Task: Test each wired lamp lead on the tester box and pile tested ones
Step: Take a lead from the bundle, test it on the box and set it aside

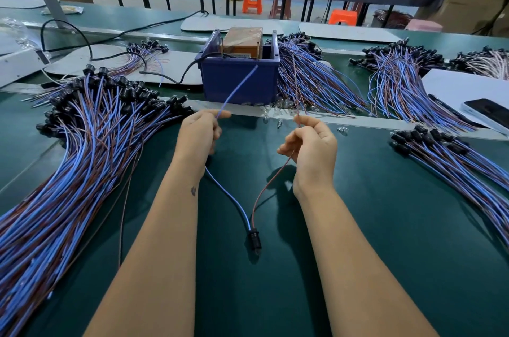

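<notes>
One lamp lead hangs between my hands, its black lamp socket [254, 237] low over the green table. My left hand [199, 132] pinches the lead's blue wire [237, 88], whose free end reaches up toward the blue tester box [238, 80]. My right hand [311, 143] pinches the brown wire [268, 185], its end pointing up toward the box too. The box holds an orange-brown unit [241, 40] with upright metal pins. Whether the wire ends touch the pins I cannot tell.
A big pile of leads [82, 149] covers the table's left side. More bundles lie right of the box [311, 80], at the far right [399, 80] and near right [454, 157]. A phone [487, 113] lies on white paper. Small clear bulbs [275, 112] sit below the box.
</notes>
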A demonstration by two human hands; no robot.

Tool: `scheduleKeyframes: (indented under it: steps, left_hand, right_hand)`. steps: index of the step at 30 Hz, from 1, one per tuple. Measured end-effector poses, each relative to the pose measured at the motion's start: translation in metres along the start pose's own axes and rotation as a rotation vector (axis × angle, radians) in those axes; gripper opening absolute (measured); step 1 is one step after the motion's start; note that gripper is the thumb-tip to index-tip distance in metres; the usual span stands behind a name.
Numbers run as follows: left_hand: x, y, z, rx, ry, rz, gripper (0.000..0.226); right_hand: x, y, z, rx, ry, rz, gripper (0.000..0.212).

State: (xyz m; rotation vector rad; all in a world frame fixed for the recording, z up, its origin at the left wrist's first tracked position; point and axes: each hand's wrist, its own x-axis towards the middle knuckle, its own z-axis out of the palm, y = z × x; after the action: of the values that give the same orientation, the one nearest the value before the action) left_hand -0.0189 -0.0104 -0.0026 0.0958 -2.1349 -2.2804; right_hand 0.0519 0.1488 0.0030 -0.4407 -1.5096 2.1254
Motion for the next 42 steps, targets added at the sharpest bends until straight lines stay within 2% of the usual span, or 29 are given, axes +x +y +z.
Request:
scheduleKeyframes:
  steps: [4,9,15,19,22,25,27,32,37,42]
  left_hand:
    - [-0.010,-0.004,0.004,0.166,-0.085,0.134,0.026]
    - [-0.010,-0.006,0.010,0.263,-0.031,0.138,0.028]
    - [-0.012,-0.008,0.008,0.345,-0.012,0.189,0.041]
    - [-0.014,-0.007,0.008,0.403,0.080,0.240,0.030]
    - [-0.013,-0.007,0.008,0.381,0.084,0.240,0.030]
    - [-0.013,-0.010,0.010,0.371,0.076,0.227,0.027]
    - [-0.014,-0.011,0.012,0.372,0.060,0.277,0.022]
    - [-0.011,-0.005,0.015,0.342,0.071,0.327,0.020]
    - [0.004,0.013,0.022,0.261,0.056,0.260,0.024]
    - [0.021,0.026,0.028,0.157,0.107,0.315,0.014]
  right_hand:
    - [-0.001,0.002,0.000,-0.026,-0.055,0.004,0.029]
    - [-0.002,0.001,0.000,-0.056,-0.051,0.000,0.030]
    - [-0.001,0.000,-0.003,-0.150,0.012,-0.130,0.023]
    - [0.001,0.006,-0.003,-0.297,-0.024,-0.220,0.020]
    - [0.003,0.009,-0.004,-0.423,-0.048,-0.230,0.016]
    - [0.001,0.009,-0.003,-0.419,-0.099,-0.261,0.028]
    - [-0.001,0.009,-0.003,-0.461,-0.113,-0.268,0.028]
    - [0.002,0.005,0.004,-0.467,-0.109,-0.191,0.024]
    - [0.018,-0.003,0.018,-0.449,-0.040,-0.167,0.024]
    - [0.035,-0.006,0.035,-0.341,0.079,-0.125,0.025]
